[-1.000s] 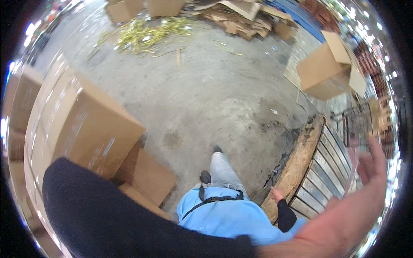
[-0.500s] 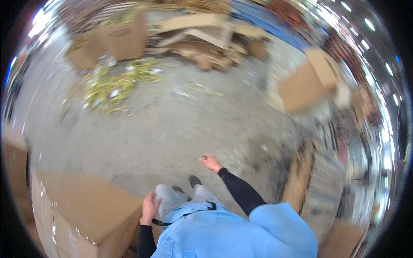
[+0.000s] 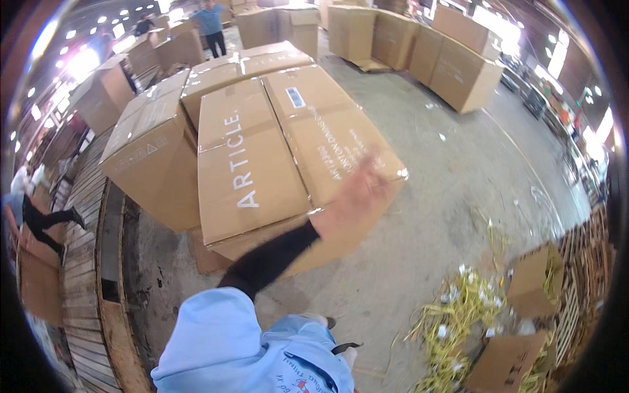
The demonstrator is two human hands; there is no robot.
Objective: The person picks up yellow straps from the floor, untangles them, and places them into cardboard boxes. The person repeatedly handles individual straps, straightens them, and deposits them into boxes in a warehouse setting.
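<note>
My left hand (image 3: 355,198), in a black sleeve, reaches over the near right part of a large brown carton (image 3: 252,164). It is smeared by motion, but its fingers look stretched out with nothing in them. I cannot tell whether the hand touches the carton's top or hovers over it. Clear tape shines along the carton's seams and edges, and pale print and a white label mark its top. More taped cartons (image 3: 151,144) stand close against its left and far sides. My right hand is out of view.
Yellow strapping (image 3: 458,327) lies heaped on the floor at right, beside open cartons (image 3: 534,281). Wooden slats (image 3: 85,327) run along the left. Far back stand more cartons (image 3: 458,72) and a person in a blue top (image 3: 209,23). Another person (image 3: 39,216) is at far left.
The view has swung round to the large cartons, and the strapping heap now lies at right. My left arm now extends over a carton; my right hand has left the view.
</note>
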